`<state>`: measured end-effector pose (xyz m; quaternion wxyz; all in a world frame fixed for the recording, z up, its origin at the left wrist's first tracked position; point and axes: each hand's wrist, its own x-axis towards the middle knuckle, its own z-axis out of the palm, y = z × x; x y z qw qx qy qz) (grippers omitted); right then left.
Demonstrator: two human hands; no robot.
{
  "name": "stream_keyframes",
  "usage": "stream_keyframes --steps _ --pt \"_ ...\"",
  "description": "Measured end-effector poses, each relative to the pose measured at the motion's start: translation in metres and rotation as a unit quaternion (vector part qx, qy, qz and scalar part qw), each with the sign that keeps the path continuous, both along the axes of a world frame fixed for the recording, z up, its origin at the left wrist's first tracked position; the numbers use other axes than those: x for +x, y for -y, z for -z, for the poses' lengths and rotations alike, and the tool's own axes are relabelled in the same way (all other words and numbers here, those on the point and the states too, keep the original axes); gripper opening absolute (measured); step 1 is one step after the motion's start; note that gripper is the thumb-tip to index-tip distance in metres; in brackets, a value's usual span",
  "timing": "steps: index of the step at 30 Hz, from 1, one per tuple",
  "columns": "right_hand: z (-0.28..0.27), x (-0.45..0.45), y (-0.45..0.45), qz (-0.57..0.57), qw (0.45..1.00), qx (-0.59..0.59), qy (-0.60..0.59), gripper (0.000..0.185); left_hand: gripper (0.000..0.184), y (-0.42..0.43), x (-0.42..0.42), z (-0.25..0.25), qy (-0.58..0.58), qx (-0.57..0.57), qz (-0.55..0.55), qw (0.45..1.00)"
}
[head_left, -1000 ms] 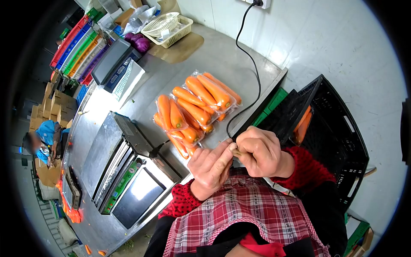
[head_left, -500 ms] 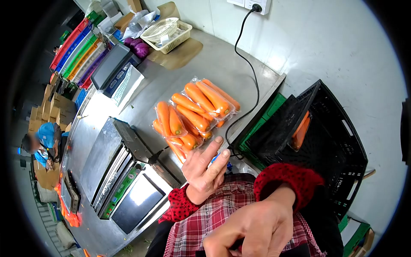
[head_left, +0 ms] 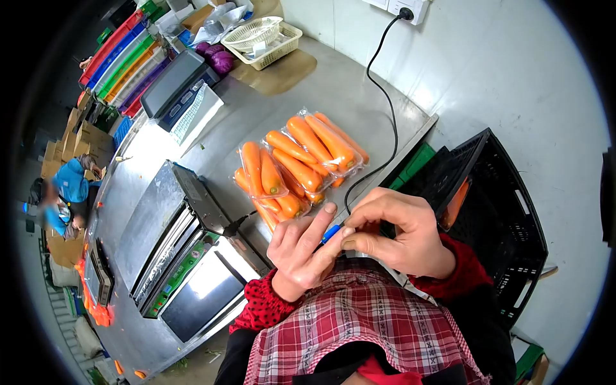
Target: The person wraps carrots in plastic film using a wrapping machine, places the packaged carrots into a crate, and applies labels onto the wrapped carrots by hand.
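Observation:
My left hand (head_left: 300,253) is in front of the bagged carrots, with a small blue object (head_left: 330,233) between two of its fingers; its exact kind is too small to tell. My right hand (head_left: 404,234) meets it at a fingertip, thumb and fingers pinched together; whatever may be in that pinch is hidden. Just beyond my hands, clear plastic bags of carrots (head_left: 307,168) lie grouped on the metal table (head_left: 359,83). To the left of my left hand stands a wrapping machine (head_left: 192,256) with a dark flat plate.
A black crate (head_left: 513,218) with carrots (head_left: 454,204) in it stands at the right. A black cable (head_left: 393,102) runs from the wall socket (head_left: 410,9) across the table edge. Farther back are a scale (head_left: 179,90), a cream basket (head_left: 273,54) and purple cabbages (head_left: 221,62). A co-worker (head_left: 70,192) is at far left.
My right hand has risen from low in front of my apron to meet my left hand at the fingertips. The blue object shows more clearly. The view has shifted slightly.

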<state>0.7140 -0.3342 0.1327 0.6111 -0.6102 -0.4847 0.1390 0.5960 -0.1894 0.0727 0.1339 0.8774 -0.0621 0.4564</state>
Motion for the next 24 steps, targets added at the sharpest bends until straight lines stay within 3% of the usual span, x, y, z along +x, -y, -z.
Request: stream_keyframes --steps 7,19,24 --pt "0.004 0.004 0.004 0.027 0.999 0.0 -0.036 0.018 0.037 -0.003 0.006 -0.004 -0.001 0.039 -0.015 0.999" --pt "0.017 0.006 0.004 0.057 0.995 0.078 0.015 0.017 0.038 0.004 0.015 0.0 0.006 0.019 -0.009 1.0" --pt "0.013 0.009 0.004 0.032 0.997 0.048 -0.043 0.017 0.037 0.001 0.015 -0.001 0.002 0.037 -0.004 0.999"
